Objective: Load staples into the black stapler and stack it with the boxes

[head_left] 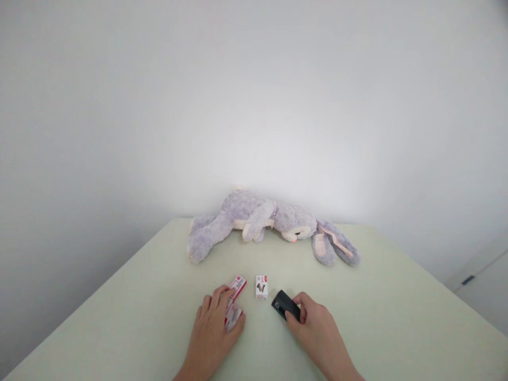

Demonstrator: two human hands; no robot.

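My left hand (213,327) is laid over two small red-and-white boxes, its fingers and thumb curled around them and hiding part of each. One long box (238,283) sticks out beyond the fingertips, pointing away to the right. Between thumb and forefinger shows the other box (234,316). On the right, my right hand (315,323) pinches a black stapler (286,304) by its near end, and the stapler lies slanted at table level. A small white box (261,287) with a red corner and a dark picture on its front stands between the two hands, touched by neither.
A lilac plush rabbit (254,211) lies on its side along the far edge of the pale green table (130,307), ears to the right. Right behind it rises a plain white wall (254,95). A dark handle (468,280) shows on a white surface at the far right.
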